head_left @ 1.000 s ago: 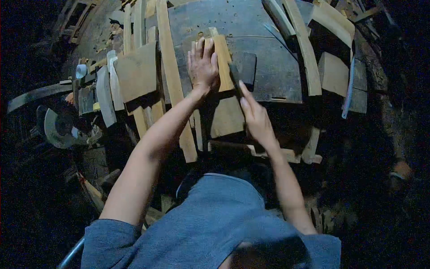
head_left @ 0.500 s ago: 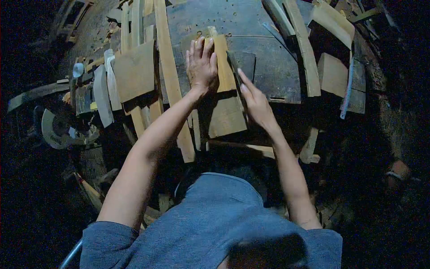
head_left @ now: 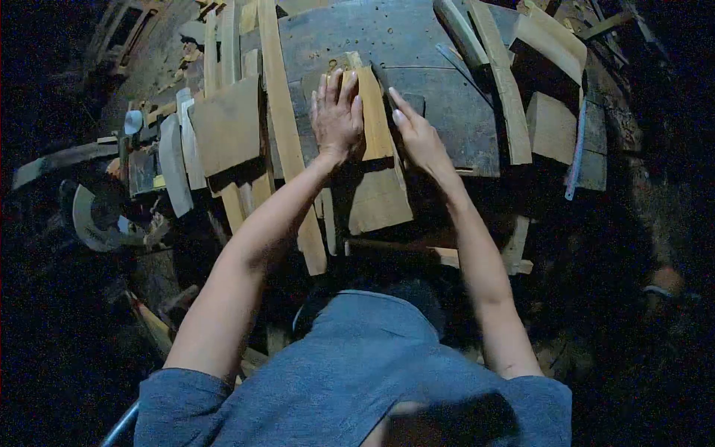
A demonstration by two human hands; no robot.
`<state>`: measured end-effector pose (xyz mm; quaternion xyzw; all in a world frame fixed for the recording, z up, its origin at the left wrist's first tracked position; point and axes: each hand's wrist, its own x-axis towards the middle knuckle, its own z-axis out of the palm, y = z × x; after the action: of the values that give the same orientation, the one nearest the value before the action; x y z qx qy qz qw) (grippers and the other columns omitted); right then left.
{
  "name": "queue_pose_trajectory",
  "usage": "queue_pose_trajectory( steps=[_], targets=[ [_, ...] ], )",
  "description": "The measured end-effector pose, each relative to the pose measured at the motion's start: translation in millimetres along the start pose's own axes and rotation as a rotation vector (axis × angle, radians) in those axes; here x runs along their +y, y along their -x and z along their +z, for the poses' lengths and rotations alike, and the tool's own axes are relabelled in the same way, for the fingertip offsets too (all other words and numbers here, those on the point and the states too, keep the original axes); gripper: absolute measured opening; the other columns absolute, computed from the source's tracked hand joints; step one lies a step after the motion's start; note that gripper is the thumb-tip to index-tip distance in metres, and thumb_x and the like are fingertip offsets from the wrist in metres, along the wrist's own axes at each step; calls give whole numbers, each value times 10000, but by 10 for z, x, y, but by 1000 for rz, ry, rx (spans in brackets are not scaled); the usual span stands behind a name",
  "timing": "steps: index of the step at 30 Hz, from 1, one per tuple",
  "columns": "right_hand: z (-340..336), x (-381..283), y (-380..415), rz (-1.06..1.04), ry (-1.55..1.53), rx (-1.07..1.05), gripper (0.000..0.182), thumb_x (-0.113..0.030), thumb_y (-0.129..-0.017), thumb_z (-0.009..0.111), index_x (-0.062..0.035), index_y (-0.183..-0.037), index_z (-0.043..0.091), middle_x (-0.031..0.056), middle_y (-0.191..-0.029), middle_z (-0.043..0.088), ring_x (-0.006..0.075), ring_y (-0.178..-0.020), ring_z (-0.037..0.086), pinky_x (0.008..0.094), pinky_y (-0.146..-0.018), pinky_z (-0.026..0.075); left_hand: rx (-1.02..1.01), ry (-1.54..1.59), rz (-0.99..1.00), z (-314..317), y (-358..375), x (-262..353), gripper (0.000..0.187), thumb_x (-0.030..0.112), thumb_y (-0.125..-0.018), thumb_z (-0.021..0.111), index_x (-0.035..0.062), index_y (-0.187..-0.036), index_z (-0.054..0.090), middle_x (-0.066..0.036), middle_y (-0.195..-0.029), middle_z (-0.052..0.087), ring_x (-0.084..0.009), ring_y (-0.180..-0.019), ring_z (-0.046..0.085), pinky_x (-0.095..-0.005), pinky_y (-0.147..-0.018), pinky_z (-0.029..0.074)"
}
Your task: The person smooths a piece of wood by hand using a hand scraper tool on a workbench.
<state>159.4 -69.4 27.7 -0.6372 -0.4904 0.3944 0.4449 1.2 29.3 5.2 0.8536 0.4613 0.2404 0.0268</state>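
My left hand [head_left: 339, 119] lies flat with its fingers stretched forward, pressing on a yellowish wooden block [head_left: 376, 123]. Beneath the block a wider board [head_left: 380, 200] sticks out toward me. My right hand [head_left: 423, 141] is closed around a dark, slim, long tool [head_left: 379, 77] running along the block's right edge, index finger stretched along it. The tool's kind is hard to make out in the dim light, and the palm hides its grip.
A dark worktable [head_left: 454, 112] carries these pieces. A long wooden strip [head_left: 287, 141] and a square board [head_left: 226, 123] lie on the left. Wooden pieces [head_left: 503, 89] and a blue ruler-like strip [head_left: 576, 153] are at right. A circular tool [head_left: 93, 216] stands at far left.
My right hand has slid forward along the block's right edge with the dark tool. My left hand stays flat on the block. The whole view has shifted slightly.
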Motion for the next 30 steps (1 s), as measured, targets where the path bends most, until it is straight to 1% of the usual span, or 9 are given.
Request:
queue_pose_trajectory(
  steps=[7, 12, 14, 16, 18, 24, 26, 28, 30],
  targets=[
    [-122, -417, 920, 236, -45, -90, 464, -309, -991, 375, -228, -1448, 361, 211, -1323, 515, 404, -1210, 487, 425, -995, 410, -63, 21, -37, 0, 44, -4, 472, 314, -927, 493, 237, -1388, 429, -59, -1476, 344, -329, -1388, 273, -507, -1123, 220],
    [-229, -362, 792, 157, 38, -150, 471, -307, -995, 369, -228, -1458, 335, 246, -1304, 516, 416, -1185, 497, 446, -984, 417, 35, -17, -54, 83, 11, 11, 477, 290, -925, 519, 212, -1389, 441, -76, -1468, 368, -351, -1370, 297, -477, -1105, 273],
    [-103, -391, 857, 265, 8, -125, 472, -293, -994, 374, -228, -1459, 330, 230, -1316, 508, 425, -1149, 516, 459, -960, 437, 33, 25, -41, 73, -23, 28, 482, 292, -927, 515, 207, -1394, 434, -77, -1467, 369, -349, -1376, 285, -473, -1112, 262],
    [57, -380, 1030, 107, 34, 25, 465, -255, -993, 385, -195, -1452, 344, 216, -1309, 506, 429, -1087, 549, 473, -894, 464, 17, -28, -39, 71, 5, 8, 483, 289, -929, 515, 201, -1396, 430, -78, -1460, 377, -356, -1367, 299, -469, -1109, 272],
    [26, -423, 1068, 188, -53, -28, 457, -251, -995, 377, -188, -1447, 354, 226, -1303, 510, 429, -1133, 519, 463, -920, 449, 2, -39, -34, 53, 6, -20, 478, 289, -932, 513, 198, -1395, 430, -79, -1461, 375, -358, -1356, 316, -473, -1104, 283],
    [22, -143, 207, 48, -3, -4, 469, -262, -992, 370, -96, -1431, 366, 249, -1280, 526, 420, -1187, 482, 448, -968, 423, 23, -54, -8, 55, 1, -11, 470, 287, -930, 523, 182, -1381, 447, -87, -1465, 370, -357, -1342, 334, -484, -1095, 292],
    [7, -170, 462, -23, -43, 41, 460, -270, -991, 375, -138, -1431, 381, 247, -1290, 517, 423, -1185, 476, 449, -969, 428, 30, -43, -8, 73, -31, 3, 461, 287, -926, 528, 181, -1370, 461, -88, -1463, 372, -349, -1346, 335, -482, -1096, 291],
    [-89, -392, 855, 203, -34, -69, 451, -275, -988, 385, -193, -1431, 392, 235, -1302, 516, 410, -1177, 497, 446, -975, 431, 18, 10, -32, 29, -3, 13, 461, 295, -929, 521, 188, -1373, 459, -82, -1468, 367, -338, -1358, 321, -476, -1096, 293],
    [-80, -387, 940, 191, -28, -75, 452, -275, -986, 391, -218, -1435, 387, 234, -1286, 533, 404, -1160, 520, 443, -979, 430, -16, 8, -40, 1, 30, 5, 466, 295, -927, 523, 184, -1375, 458, -86, -1468, 366, -343, -1370, 301, -470, -1105, 281]
  ],
)
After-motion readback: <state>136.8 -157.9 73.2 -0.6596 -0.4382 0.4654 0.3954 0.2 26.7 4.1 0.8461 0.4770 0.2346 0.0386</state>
